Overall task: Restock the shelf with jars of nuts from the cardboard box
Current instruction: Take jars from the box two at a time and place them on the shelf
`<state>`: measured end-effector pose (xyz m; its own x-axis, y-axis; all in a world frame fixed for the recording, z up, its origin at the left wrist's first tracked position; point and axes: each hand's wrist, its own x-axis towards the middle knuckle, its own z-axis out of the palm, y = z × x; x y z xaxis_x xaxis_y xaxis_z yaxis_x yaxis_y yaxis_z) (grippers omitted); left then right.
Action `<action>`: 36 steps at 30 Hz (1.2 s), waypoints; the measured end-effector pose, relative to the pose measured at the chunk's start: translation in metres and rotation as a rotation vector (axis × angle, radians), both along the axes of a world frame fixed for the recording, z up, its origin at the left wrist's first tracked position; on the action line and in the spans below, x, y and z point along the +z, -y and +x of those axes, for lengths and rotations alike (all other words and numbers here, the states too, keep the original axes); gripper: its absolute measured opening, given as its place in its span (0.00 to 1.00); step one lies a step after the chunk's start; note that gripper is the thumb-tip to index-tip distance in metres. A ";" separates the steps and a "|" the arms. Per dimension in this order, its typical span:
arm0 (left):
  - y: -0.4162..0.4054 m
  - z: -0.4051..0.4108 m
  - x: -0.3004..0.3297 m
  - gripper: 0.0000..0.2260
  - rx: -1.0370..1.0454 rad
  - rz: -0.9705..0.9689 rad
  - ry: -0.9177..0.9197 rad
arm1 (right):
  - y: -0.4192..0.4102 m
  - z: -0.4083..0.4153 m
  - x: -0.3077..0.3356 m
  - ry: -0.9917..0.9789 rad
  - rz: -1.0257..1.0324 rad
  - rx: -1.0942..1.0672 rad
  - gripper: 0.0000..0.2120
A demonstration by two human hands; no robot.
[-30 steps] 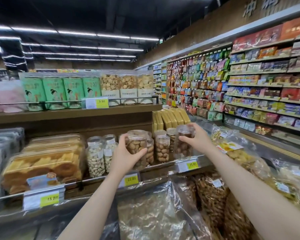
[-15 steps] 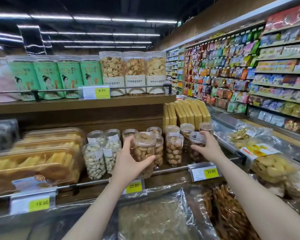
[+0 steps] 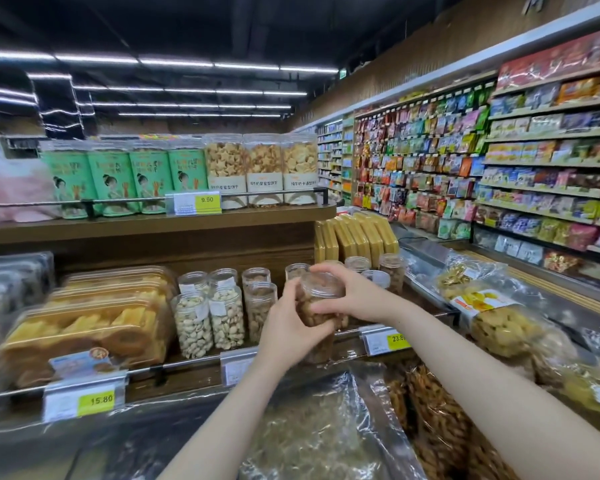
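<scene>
1. holding one clear jar of nuts (image 3: 321, 306) in both hands, you have it at the front of the lower shelf (image 3: 194, 367), over the rail, with the other jars standing just behind and to the left.
2. your left hand (image 3: 290, 327) wraps the lower body of the jar from the near side, fingers curled round it; your right hand (image 3: 352, 294) curls over the lid and upper wall from the right.
3. judge the jar stiff but thin-walled plastic: smooth and a little slippery, and it would likely flex if you squeeze hard. filled to the top, it probably has some weight for its size.
4. take it by the body rather than the lid alone, since a screw lid could turn or pop under load.
5. set it down flat and upright; a tall narrow jar tips easily and could knock the pistachio jars (image 3: 207, 320) beside it.
6. the cardboard box is not in view.
</scene>
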<state>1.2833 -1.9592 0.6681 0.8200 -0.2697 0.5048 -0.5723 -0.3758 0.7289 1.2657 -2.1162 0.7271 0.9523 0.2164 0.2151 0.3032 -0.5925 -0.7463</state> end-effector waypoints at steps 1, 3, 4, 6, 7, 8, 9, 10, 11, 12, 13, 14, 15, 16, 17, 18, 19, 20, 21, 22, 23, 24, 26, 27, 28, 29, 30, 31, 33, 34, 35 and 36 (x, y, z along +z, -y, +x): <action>0.001 -0.003 0.000 0.35 -0.021 0.026 -0.003 | 0.001 -0.002 0.000 -0.005 -0.013 -0.012 0.31; 0.001 -0.002 -0.002 0.36 -0.085 0.109 -0.021 | 0.010 -0.006 0.001 -0.038 -0.053 -0.040 0.31; 0.001 0.001 -0.003 0.36 -0.120 0.160 -0.031 | 0.017 -0.008 0.002 -0.058 -0.070 -0.049 0.31; 0.001 0.008 -0.002 0.34 -0.155 0.231 -0.038 | 0.034 -0.011 0.004 -0.088 -0.104 -0.071 0.31; 0.002 0.014 0.000 0.31 -0.149 0.236 -0.038 | 0.044 -0.011 0.005 -0.091 -0.118 -0.090 0.30; 0.004 0.020 0.002 0.29 -0.136 0.236 -0.022 | 0.054 -0.010 0.008 -0.093 -0.126 -0.120 0.30; 0.007 0.026 0.005 0.26 -0.112 0.258 0.003 | 0.066 -0.008 0.010 -0.099 -0.125 -0.155 0.29; 0.009 0.033 0.008 0.24 -0.083 0.306 0.040 | 0.077 -0.006 0.012 -0.098 -0.124 -0.191 0.29; 0.012 0.041 0.009 0.24 -0.049 0.366 0.091 | 0.090 -0.003 0.014 -0.093 -0.124 -0.231 0.30; 0.015 0.051 0.010 0.24 -0.019 0.424 0.154 | 0.103 0.001 0.016 -0.080 -0.125 -0.268 0.31; 0.019 0.060 0.009 0.25 0.008 0.479 0.216 | 0.116 0.006 0.017 -0.063 -0.126 -0.307 0.31; 0.024 0.070 0.007 0.26 0.039 0.531 0.279 | 0.128 0.011 0.019 -0.046 -0.126 -0.344 0.31; 0.028 0.079 0.004 0.27 0.074 0.582 0.330 | 0.139 0.016 0.021 -0.030 -0.125 -0.380 0.31; 0.031 0.086 -0.001 0.28 0.112 0.627 0.354 | 0.149 0.022 0.021 -0.012 -0.130 -0.420 0.30; 0.034 0.092 -0.006 0.29 0.145 0.664 0.348 | 0.157 0.028 0.020 0.003 -0.142 -0.462 0.31; 0.036 0.097 -0.013 0.30 0.167 0.693 0.336 | 0.164 0.035 0.018 0.022 -0.158 -0.501 0.31; 0.037 0.101 -0.019 0.31 0.181 0.715 0.328 | 0.171 0.042 0.014 0.033 -0.166 -0.534 0.32; 0.038 0.104 -0.026 0.31 0.192 0.727 0.335 | 0.175 0.049 0.009 0.045 -0.164 -0.554 0.33; 0.039 0.106 -0.033 0.32 0.205 0.725 0.350 | 0.179 0.057 0.000 0.044 -0.154 -0.568 0.34; 0.039 0.109 -0.037 0.31 0.221 0.714 0.370 | 0.183 0.064 -0.008 0.041 -0.143 -0.578 0.35; 0.039 0.111 -0.040 0.31 0.234 0.702 0.391 | 0.185 0.070 -0.017 0.031 -0.133 -0.590 0.35; 0.039 0.113 -0.042 0.31 0.243 0.691 0.415 | 0.187 0.075 -0.026 0.018 -0.123 -0.598 0.35; 0.039 0.117 -0.046 0.30 0.258 0.664 0.452 | 0.189 0.086 -0.041 -0.017 -0.098 -0.593 0.36; 0.040 0.118 -0.047 0.30 0.262 0.655 0.460 | 0.190 0.090 -0.047 -0.033 -0.090 -0.586 0.36; 0.040 0.117 -0.048 0.29 0.263 0.648 0.467 | 0.189 0.094 -0.052 -0.047 -0.085 -0.579 0.36; 0.040 0.117 -0.049 0.29 0.262 0.644 0.470 | 0.189 0.096 -0.056 -0.065 -0.080 -0.571 0.36; 0.040 0.116 -0.048 0.29 0.256 0.645 0.471 | 0.188 0.098 -0.058 -0.074 -0.080 -0.564 0.37; 0.039 0.116 -0.047 0.29 0.246 0.648 0.464 | 0.188 0.099 -0.059 -0.089 -0.082 -0.561 0.38; 0.036 0.114 -0.042 0.28 0.204 0.643 0.433 | 0.186 0.096 -0.054 -0.124 -0.067 -0.545 0.42; 0.033 0.112 -0.038 0.28 0.176 0.624 0.412 | 0.184 0.093 -0.050 -0.132 -0.064 -0.545 0.44; 0.029 0.108 -0.033 0.28 0.146 0.588 0.393 | 0.182 0.090 -0.044 -0.121 -0.076 -0.555 0.45; 0.023 0.102 -0.028 0.28 0.116 0.537 0.375 | 0.180 0.086 -0.037 -0.097 -0.085 -0.570 0.46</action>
